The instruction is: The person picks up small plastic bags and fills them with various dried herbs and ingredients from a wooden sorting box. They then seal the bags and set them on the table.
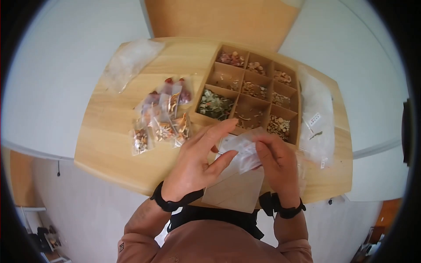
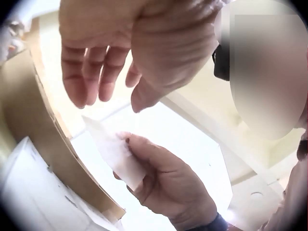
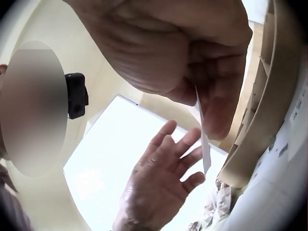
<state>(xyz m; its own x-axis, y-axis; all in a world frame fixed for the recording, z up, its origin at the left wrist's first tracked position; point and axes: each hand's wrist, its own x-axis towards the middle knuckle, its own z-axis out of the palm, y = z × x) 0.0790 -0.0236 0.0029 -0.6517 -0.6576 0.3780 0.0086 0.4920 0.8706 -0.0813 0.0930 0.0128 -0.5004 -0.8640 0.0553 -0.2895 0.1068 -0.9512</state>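
Note:
A small clear plastic bag point(image 1: 248, 151) is pinched between the thumb and fingers of the right hand point(image 1: 279, 164); the left wrist view shows the bag point(image 2: 115, 153) in that grip too. Beside it the left hand point(image 1: 199, 162) has its fingers and thumb spread apart and holds nothing. In the right wrist view the bag point(image 3: 206, 149) appears edge-on, near the left hand's point(image 3: 159, 185) fingertips. Under the hands lies a flat, pale translucent sheet or bag point(image 1: 234, 190). Just beyond them stands a divided cardboard box point(image 1: 208, 118) with dried pieces in its compartments.
Several filled small bags point(image 1: 164, 131) lie left of the box on the wooden table point(image 1: 105, 144). A larger clear plastic bag point(image 1: 131, 61) is at the back left. Another plastic bag point(image 1: 318, 118), with printed labels, lies along the box's right side.

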